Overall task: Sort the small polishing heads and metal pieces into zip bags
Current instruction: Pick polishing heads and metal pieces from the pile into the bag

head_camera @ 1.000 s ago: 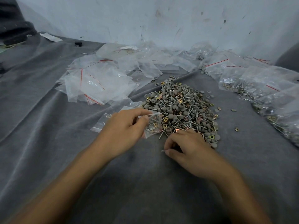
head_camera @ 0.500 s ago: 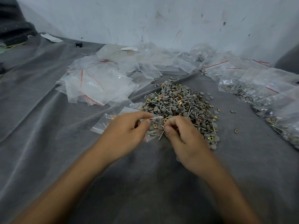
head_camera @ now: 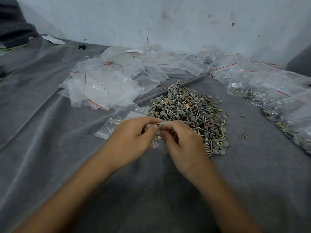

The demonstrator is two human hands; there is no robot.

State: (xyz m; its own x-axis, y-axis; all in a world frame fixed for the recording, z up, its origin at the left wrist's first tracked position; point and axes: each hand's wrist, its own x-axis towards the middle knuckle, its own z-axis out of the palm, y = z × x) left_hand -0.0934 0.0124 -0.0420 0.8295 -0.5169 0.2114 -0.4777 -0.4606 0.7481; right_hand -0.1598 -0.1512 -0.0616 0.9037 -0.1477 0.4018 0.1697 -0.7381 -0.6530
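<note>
A heap of grey polishing heads, metal pins and small brass pieces (head_camera: 188, 113) lies on the grey cloth (head_camera: 50, 148) in the middle. Just in front of its near left edge, my left hand (head_camera: 133, 138) and my right hand (head_camera: 183, 143) meet fingertip to fingertip. Both pinch the top edge of a small clear zip bag (head_camera: 157, 142) that hangs between them. The bag's contents are mostly hidden by my fingers. Another clear bag (head_camera: 111, 125) lies flat behind my left hand.
Empty zip bags with red strips (head_camera: 101, 88) are piled at the back left. Filled bags (head_camera: 269, 98) lie along the right side. Loose brass pieces (head_camera: 245, 135) are scattered right of the heap. A white wall (head_camera: 168, 22) closes the back.
My right hand left the cloth near the heap, rose and moved left to the bag in my left hand. Both hands now pinch the bag's top edge.
</note>
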